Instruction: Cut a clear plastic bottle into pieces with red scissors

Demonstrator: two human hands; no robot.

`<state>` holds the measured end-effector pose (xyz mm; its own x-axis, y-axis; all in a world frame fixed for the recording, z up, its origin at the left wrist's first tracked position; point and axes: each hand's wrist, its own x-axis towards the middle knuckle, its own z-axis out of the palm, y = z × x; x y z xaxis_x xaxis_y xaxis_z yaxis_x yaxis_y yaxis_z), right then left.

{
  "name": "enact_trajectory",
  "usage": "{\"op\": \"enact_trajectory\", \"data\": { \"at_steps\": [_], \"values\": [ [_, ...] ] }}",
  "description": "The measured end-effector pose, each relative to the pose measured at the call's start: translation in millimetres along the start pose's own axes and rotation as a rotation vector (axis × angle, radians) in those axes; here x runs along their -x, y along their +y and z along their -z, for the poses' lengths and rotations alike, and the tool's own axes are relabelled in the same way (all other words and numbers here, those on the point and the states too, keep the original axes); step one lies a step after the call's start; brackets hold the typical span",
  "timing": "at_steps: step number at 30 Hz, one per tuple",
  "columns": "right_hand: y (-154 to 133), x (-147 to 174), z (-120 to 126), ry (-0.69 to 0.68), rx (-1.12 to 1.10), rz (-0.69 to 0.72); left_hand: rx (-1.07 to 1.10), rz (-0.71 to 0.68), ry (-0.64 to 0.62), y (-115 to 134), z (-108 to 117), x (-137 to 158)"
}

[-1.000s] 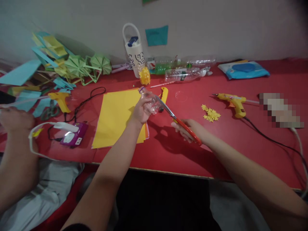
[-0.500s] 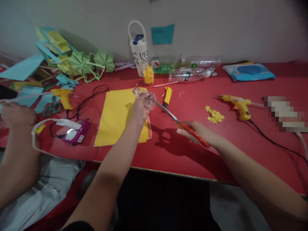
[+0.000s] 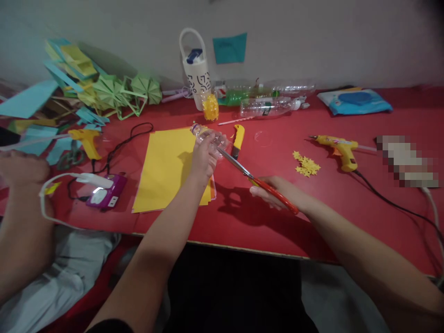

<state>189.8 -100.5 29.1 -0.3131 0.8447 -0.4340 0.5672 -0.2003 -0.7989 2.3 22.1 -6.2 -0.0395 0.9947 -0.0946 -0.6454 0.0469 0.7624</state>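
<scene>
Above a stack of yellow paper (image 3: 164,171), my left hand (image 3: 204,157) grips the cut-off neck end of a clear plastic bottle (image 3: 198,131). A purple ring shows at its neck, pointing up and left. My right hand (image 3: 274,192) is wrapped round red-handled scissors (image 3: 265,186). Their metal blades meet the bottle piece's cut edge beside my left fingers; how far apart the blades are is hard to see. Just beyond lies a yellow utility knife (image 3: 237,141) on the red table. A thin clear plastic ring (image 3: 262,138) lies to its right.
A yellow glue gun (image 3: 335,145) and small yellow stars (image 3: 306,165) lie at right. Plastic bottles (image 3: 265,107), a white tumbler (image 3: 197,76) and wipes (image 3: 355,101) line the back. At left are a purple power socket (image 3: 106,190), cords, folded paper and another person's arm (image 3: 24,208).
The bottle piece has turned slightly in my left hand, showing more of its neck. The scissor blades reach a little further left. The whole view has shifted slightly.
</scene>
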Motion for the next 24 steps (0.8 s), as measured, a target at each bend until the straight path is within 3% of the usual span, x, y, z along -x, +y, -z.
{"op": "enact_trajectory", "data": {
  "at_steps": [9, 24],
  "values": [
    [3, -2, -1, 0.01, -0.036, 0.009, 0.0, -0.013, 0.002, -4, 10, -8],
    [5, -3, -3, 0.01, -0.079, 0.014, 0.005, 0.02, 0.017, -1, 0, 4]
  ]
}}
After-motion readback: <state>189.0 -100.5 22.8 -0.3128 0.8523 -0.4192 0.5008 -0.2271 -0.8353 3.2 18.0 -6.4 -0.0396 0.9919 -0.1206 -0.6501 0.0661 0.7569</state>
